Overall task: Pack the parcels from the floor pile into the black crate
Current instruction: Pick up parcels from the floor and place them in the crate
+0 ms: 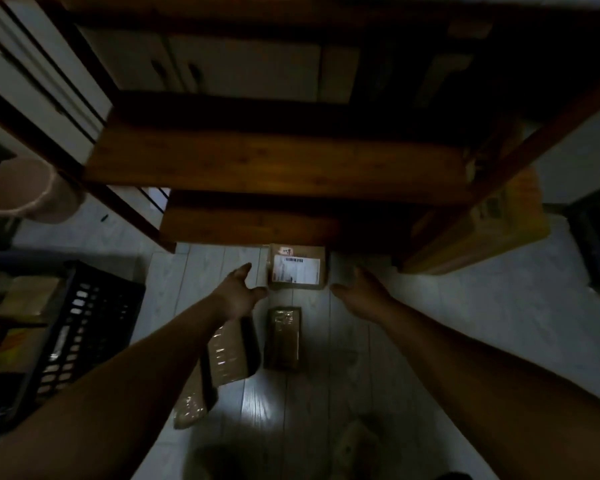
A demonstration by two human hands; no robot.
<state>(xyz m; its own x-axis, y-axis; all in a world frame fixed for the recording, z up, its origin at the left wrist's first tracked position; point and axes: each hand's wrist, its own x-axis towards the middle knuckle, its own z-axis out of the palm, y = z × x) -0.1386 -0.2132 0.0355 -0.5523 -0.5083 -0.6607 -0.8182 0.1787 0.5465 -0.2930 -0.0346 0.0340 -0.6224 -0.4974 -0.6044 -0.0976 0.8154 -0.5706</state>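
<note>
Parcel (pixel 297 268) lies between the hands, just ahead. Left hand (pixel 238 292) and right hand (pixel 361 289) are spread, empty, about equally near.

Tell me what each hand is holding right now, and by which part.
Nothing is held. The left hand and the right hand are open, flanking the brown cardboard parcel with a white label, with no grip on it.

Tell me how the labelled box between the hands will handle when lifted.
The labelled box looks like square-edged cardboard, so it should probably stay stiff. It lies flat on the floor, so rolling or tipping seems unlikely. The left hand and right hand flank it open; its weight cannot be told.
</note>
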